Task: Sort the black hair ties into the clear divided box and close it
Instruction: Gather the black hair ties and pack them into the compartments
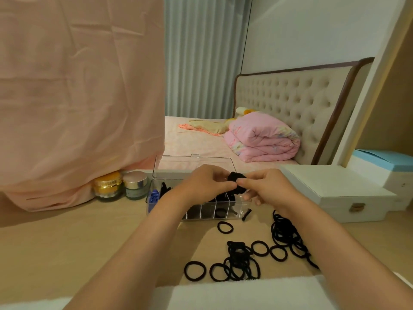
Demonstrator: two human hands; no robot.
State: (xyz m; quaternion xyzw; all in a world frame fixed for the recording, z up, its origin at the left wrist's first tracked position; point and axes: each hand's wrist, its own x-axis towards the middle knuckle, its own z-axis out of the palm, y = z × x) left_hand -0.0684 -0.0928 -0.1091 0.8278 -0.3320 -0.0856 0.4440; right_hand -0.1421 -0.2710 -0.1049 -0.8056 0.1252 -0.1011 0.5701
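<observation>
One bundle of black hair ties (237, 179) was pinched between the fingertips of the left hand (209, 183) and right hand (264, 186), just above the clear divided box (201, 211), lid upright, likely gathered for one compartment. Many loose ties (241, 261) lay nearer the wrists.

Clear divided box (220, 212), lid (178, 167) raised upright behind it, several compartments already holding black ties. Bunched black hair ties (237, 178) suspended above the box. Loose black hair-tie rings (243, 260) lie flat on the counter at 5 o'clock from the box, some overlapping in piles.
</observation>
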